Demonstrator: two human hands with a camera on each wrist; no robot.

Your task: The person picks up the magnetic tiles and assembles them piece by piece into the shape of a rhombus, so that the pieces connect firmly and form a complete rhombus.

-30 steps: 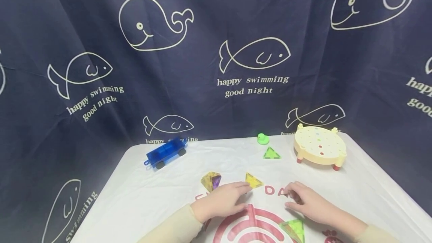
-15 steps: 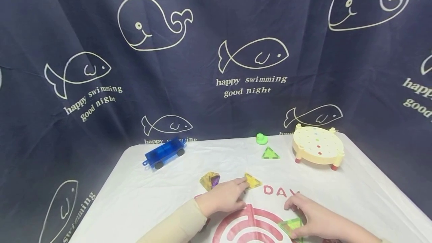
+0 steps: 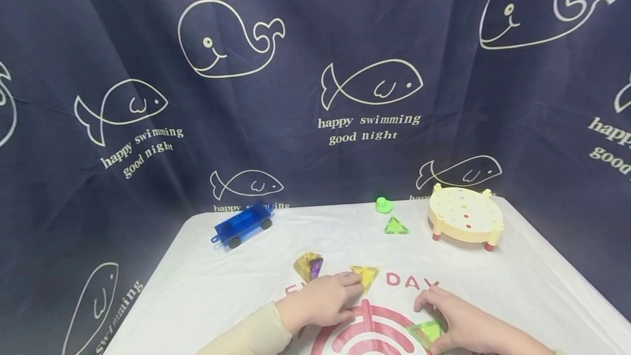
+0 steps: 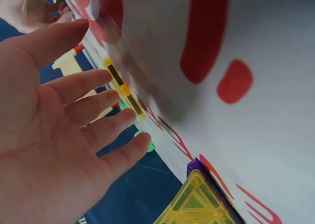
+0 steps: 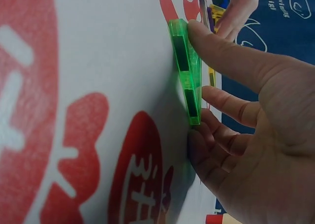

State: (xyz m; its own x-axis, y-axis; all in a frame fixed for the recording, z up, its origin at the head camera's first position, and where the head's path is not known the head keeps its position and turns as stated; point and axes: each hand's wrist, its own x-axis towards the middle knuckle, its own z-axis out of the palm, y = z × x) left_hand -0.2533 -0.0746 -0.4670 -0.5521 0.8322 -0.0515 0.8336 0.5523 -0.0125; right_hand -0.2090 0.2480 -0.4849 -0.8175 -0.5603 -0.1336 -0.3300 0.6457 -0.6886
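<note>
My left hand (image 3: 325,300) lies over the table with its fingertips on a yellow triangular magnetic tile (image 3: 367,275). In the left wrist view the fingers are extended, their tips along the edge of that tile (image 4: 123,88). To the right, my right hand (image 3: 465,319) holds a green triangular magnetic tile (image 3: 424,333) between thumb and fingers. The right wrist view shows the thumb at one end of the green tile (image 5: 187,74) and curled fingers at the other. Beside the left hand stands a yellow-and-purple cluster of tiles (image 3: 307,265).
A blue toy wagon (image 3: 243,224) sits at the back left. Toward the back right are a small green duck (image 3: 383,205), another green triangle tile (image 3: 396,227) and a round cream pegboard stand (image 3: 465,215). The white tablecloth (image 3: 197,284) has red print; a dark curtain (image 3: 296,141) hangs behind.
Under the left fingers the yellow tile has slid nearer and turned, one corner now pointing toward me. My right hand has come down to the green tile and taken hold of it.
</note>
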